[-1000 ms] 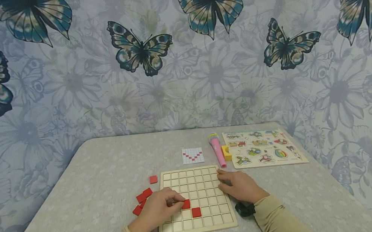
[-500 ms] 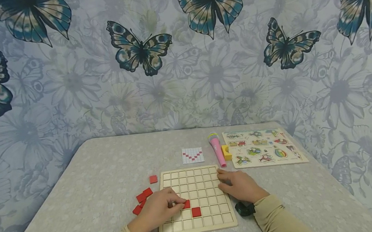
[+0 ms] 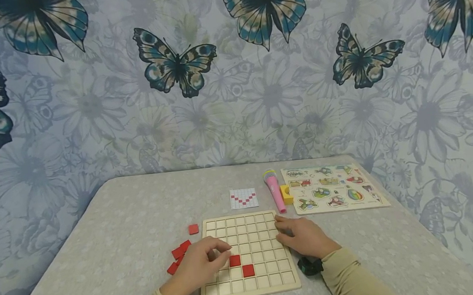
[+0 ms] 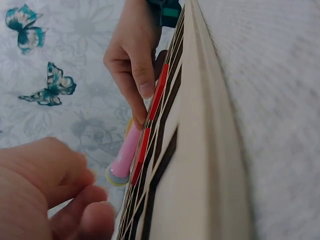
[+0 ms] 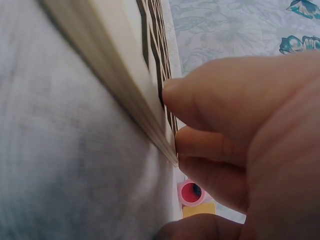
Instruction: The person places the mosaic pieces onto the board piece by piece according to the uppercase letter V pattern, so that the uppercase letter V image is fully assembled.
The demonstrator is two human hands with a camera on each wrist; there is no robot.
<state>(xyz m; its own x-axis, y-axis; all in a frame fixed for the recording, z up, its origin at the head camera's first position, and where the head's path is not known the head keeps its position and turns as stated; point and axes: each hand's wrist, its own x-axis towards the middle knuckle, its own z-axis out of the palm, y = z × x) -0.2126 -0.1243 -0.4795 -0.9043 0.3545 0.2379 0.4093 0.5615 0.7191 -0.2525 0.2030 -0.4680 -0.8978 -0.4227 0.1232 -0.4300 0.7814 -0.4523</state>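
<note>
While the left hand [image 3: 198, 262] hovers half-spread, the relaxed right hand [image 3: 304, 237] touches the board [image 3: 255, 247].

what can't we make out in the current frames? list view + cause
- Head: exact count of piled red tiles; they overlap and the left hand may cover some.
- Head: wooden grid board cells beneath the left hand; hidden by it.
- Head: fine print on the picture puzzle board; too small.
- Right wrist: lower part of the yellow block; a finger of the right hand blocks it.
</note>
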